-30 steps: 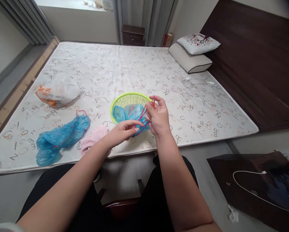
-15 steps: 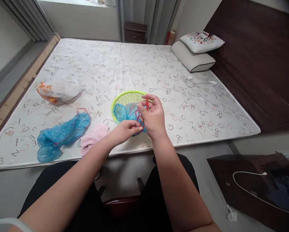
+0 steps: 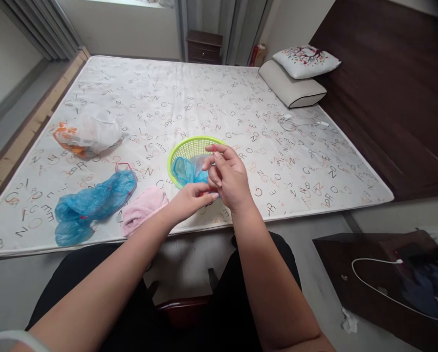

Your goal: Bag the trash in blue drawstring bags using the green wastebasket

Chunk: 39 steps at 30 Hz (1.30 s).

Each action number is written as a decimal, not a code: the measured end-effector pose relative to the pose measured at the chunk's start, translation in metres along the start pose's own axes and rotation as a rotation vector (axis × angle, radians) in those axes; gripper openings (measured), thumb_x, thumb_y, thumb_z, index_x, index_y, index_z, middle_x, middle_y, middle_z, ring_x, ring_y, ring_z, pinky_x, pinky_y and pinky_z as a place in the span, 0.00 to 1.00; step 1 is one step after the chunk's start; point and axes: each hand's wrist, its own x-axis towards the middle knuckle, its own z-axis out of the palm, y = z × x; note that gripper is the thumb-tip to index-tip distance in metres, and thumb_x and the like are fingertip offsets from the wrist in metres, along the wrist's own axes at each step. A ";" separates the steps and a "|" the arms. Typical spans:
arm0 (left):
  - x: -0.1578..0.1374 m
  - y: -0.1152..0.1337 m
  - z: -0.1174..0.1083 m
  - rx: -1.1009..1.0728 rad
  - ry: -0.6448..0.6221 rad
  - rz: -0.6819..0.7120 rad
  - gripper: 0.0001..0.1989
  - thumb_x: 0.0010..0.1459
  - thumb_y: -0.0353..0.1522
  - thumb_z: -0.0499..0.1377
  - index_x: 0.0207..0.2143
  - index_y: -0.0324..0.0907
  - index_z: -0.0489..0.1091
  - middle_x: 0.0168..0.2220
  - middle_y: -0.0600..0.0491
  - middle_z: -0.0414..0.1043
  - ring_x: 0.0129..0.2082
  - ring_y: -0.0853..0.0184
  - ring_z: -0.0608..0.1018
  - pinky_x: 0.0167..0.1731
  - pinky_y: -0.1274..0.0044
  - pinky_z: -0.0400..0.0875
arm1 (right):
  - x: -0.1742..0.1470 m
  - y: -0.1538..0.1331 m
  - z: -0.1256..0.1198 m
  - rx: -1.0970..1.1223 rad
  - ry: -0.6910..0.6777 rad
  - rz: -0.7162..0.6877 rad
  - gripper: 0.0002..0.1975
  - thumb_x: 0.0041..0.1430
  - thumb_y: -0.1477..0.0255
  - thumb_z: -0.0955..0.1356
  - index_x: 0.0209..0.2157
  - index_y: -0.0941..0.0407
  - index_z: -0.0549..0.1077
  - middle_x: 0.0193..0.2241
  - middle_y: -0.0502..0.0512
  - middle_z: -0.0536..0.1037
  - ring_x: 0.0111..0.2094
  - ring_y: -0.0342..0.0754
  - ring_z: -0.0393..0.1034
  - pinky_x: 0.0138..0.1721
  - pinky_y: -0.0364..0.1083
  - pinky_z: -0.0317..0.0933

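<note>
Hands meet just over near rim of the green basket (image 3: pixel 189 145), at the front edge of the mattress (image 3: pixel 204 98). Your left hand (image 3: pixel 188 198) comes in from lower left, fingertips pressed together on a bit of the red string (image 3: pixel 207 193); only a short red stretch shows between both hands. Your right hand (image 3: pixel 229 178) sits just right of and slightly above the left, touching it, fingers curled w/ index and thumb up near the basket rim. A sliver of red shows near those fingertips, so it looks like a pinch on the string's other part, but most of the string is hidden behind the hand; can't tell for sure.

Key relation: string runs roughly lower-left to upper-right btwn the two grips, long axis slanted up toward the basket's right rim. Left hand is nearer the low end, right hand nearer the high end. String appears tied to the blue plastic bag (image 3: pixel 189 171) that lies in the basket, directly behind/left of your right hand.

Other stuff: second blue bag (image 3: pixel 94 203) left on the mattress, pink cloth (image 3: pixel 143 208) just beside it, white bag w/ orange print (image 3: pixel 89 134) further back left. Pillows (image 3: pixel 295 80) far right, well apart.
</note>
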 end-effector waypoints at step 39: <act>0.007 0.003 -0.020 -0.544 0.121 -0.086 0.21 0.57 0.47 0.66 0.35 0.39 0.67 0.37 0.45 0.82 0.22 0.67 0.81 0.19 0.81 0.72 | -0.003 -0.013 -0.024 -0.297 0.161 0.081 0.16 0.63 0.52 0.69 0.38 0.50 0.69 0.21 0.45 0.69 0.16 0.41 0.61 0.18 0.43 0.57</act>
